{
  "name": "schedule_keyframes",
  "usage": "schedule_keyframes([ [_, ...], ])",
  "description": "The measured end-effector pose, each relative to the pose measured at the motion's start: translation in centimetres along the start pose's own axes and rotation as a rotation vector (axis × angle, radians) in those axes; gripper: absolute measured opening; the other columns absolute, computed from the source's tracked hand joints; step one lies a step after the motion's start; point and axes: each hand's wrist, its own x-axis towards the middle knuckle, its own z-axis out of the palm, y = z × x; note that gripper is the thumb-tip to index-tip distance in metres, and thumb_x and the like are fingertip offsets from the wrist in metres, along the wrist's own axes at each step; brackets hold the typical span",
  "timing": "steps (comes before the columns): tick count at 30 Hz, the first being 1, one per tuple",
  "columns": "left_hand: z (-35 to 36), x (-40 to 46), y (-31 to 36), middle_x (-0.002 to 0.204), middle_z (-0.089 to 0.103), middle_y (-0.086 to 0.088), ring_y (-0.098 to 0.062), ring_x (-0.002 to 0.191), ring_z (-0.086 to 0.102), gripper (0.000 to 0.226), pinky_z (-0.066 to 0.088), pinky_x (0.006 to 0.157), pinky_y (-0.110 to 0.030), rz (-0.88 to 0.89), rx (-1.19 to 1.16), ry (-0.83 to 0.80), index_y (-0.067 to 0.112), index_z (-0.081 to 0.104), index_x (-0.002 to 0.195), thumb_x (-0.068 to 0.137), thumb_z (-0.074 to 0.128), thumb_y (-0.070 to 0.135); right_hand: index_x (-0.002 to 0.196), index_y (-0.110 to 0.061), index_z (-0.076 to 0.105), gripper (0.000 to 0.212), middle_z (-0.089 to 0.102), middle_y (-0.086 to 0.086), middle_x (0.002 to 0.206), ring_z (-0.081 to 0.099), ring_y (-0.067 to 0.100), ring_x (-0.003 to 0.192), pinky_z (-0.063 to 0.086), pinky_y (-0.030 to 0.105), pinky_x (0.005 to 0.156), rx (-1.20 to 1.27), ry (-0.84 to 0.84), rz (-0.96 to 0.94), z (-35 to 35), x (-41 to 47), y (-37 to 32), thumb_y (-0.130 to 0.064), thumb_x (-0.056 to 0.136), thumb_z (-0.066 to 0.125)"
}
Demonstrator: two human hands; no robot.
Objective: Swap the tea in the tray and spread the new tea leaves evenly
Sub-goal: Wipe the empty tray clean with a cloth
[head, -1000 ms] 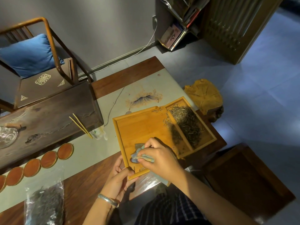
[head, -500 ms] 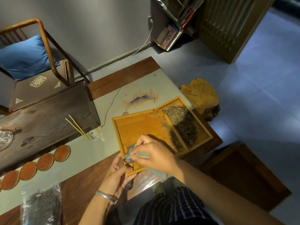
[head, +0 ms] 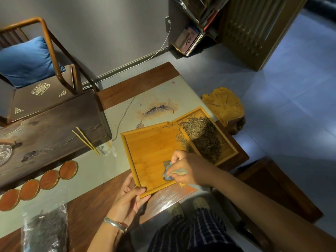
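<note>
The right hand (head: 189,169) pinches a blue cloth (head: 168,172) against the floor of the tray (head: 149,148), and since a second ago it has worked from the near-left corner toward the near-right. The left hand (head: 127,199) grips the near corner as before. The old tea (head: 203,135) lies in the smaller tray (head: 230,151) overlapping the far right side, so wiping looks nearly done; the bagged tea (head: 45,230) waits near left

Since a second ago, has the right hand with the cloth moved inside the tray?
Yes, slightly. The right hand holding the cloth has slid from the bamboo tray near rim toward its centre, away from the left hand gripping the corner.
</note>
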Motion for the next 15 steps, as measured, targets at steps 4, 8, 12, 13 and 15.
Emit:
schedule_keyframes([
  [4,-0.4,-0.1,0.4,0.105,0.071,-0.017,-0.029,0.077,0.073,0.068,0.061,0.056,-0.031,-0.010,-0.009,0.021,0.016,0.051,0.131,0.070,0.053,-0.013,0.101,-0.016,0.072,0.017,0.052,0.001,0.101,0.053,0.014,0.096,0.047,0.028,0.083,0.284,0.176,0.176,-0.9,-0.5,1.5,-0.018,0.084,0.071],
  [8,-0.1,0.2,0.9,0.103,0.071,-0.015,-0.027,0.076,0.073,0.066,0.060,0.057,-0.029,0.011,0.023,0.042,0.017,0.054,0.128,0.068,0.054,-0.011,0.103,-0.015,0.073,0.022,0.051,-0.013,0.097,0.051,0.003,0.097,0.040,0.008,0.082,0.392,0.298,0.159,-0.7,-1.0,1.3,-0.021,0.081,0.073],
  [12,0.2,0.3,1.6,0.105,0.068,-0.013,-0.023,0.075,0.072,0.064,0.060,0.055,-0.027,0.029,0.054,0.050,0.018,0.057,0.124,0.067,0.054,-0.010,0.095,-0.025,0.074,0.021,0.049,-0.018,0.097,0.054,-0.001,0.092,0.043,0.019,0.073,0.294,0.255,0.167,0.1,-2.7,2.0,-0.036,0.077,0.072],
  [13,0.2,0.3,1.7,0.102,0.069,-0.012,-0.023,0.074,0.072,0.063,0.060,0.055,-0.026,0.032,0.070,0.048,0.018,0.057,0.123,0.066,0.053,-0.010,0.095,-0.026,0.073,0.021,0.049,-0.016,0.097,0.054,0.001,0.091,0.046,0.025,0.072,0.261,0.238,0.175,0.2,-2.9,2.3,-0.037,0.077,0.071],
  [15,0.2,0.2,1.9,0.096,0.072,-0.011,-0.023,0.073,0.072,0.061,0.059,0.054,-0.026,0.032,0.093,0.031,0.017,0.058,0.121,0.067,0.053,-0.010,0.095,-0.026,0.073,0.024,0.048,-0.015,0.096,0.055,0.002,0.091,0.049,0.033,0.074,0.209,0.222,0.188,-0.1,-3.2,2.8,-0.041,0.078,0.068],
])
